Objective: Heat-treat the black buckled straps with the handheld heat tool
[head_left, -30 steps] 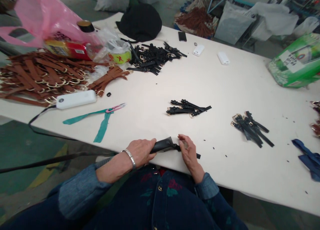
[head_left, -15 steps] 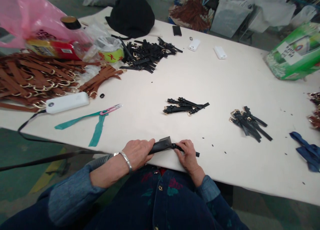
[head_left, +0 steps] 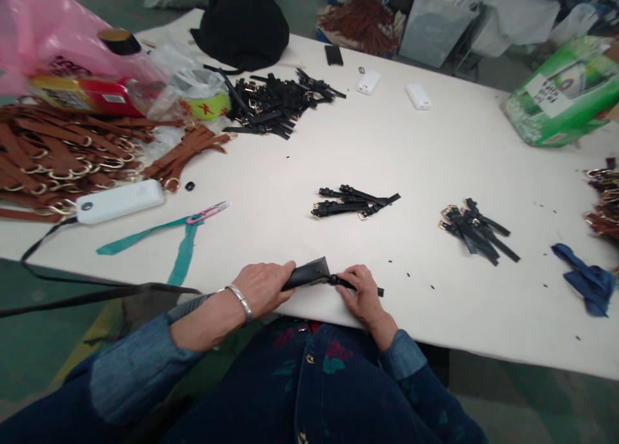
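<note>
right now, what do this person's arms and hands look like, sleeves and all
The left hand is ungloved, with a silver-coloured bracelet at the wrist; the right hand has no glove or bracelet. Both sleeves are dark blue, ending in wide, paler denim-like cuffs.

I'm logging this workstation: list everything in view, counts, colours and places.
Table: one, white, middle
Strap bundles: two, black, centre, right
Strap pile: one, black, rear
Strap heap: one, brown, left
Edge straps: uncounted, brownish, right
Snips: one, pink, left
Strip ends: two, green, left
Corded device: one, white, left
Small devices: two, white, rear
Flat object: one, black, rear
Cap: one, black, rear
Plastic bag: one, pink, left
Bottle: one, red label, left
Container: one, yellowish, left
Printed pack: one, green, right
Cloth: one, blue, right
Sacks: several, whitish, background
Floor heap: one, brown, background
Handheld tool: one, black, front
Held strap: one, black, front
Left hand: one, on tool
Right hand: one, on strap
Sleeves: two, blue, forearms
</note>
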`<state>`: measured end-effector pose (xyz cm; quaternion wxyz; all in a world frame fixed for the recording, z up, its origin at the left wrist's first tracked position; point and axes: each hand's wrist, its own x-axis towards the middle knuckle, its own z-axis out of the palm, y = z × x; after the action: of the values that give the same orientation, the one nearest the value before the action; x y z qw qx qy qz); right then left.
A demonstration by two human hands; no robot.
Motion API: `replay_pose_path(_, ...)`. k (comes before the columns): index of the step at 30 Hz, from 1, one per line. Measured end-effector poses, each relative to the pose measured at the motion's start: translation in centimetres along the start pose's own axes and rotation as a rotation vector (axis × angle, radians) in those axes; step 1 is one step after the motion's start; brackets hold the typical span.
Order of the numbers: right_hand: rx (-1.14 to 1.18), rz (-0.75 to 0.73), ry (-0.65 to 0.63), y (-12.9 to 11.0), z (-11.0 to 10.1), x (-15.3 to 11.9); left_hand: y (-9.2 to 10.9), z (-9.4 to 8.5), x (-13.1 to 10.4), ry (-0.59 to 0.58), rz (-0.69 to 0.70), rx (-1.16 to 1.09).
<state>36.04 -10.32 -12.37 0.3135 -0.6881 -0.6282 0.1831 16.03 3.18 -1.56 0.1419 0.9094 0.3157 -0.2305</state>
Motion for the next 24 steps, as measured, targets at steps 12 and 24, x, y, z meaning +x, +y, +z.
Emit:
replay_pose_path(12, -0.061, 0.001, 0.002, -0.1, 0.0, -0.2, 1.0, 0.9, 0.2, -0.011, -0.130, -0.052)
replay_pose_path(24, -0.153, 0.091, 0.059, -0.4, -0.7, -1.7, 1.5, 1.6, -0.5, -0.007, -0.196, -0.090)
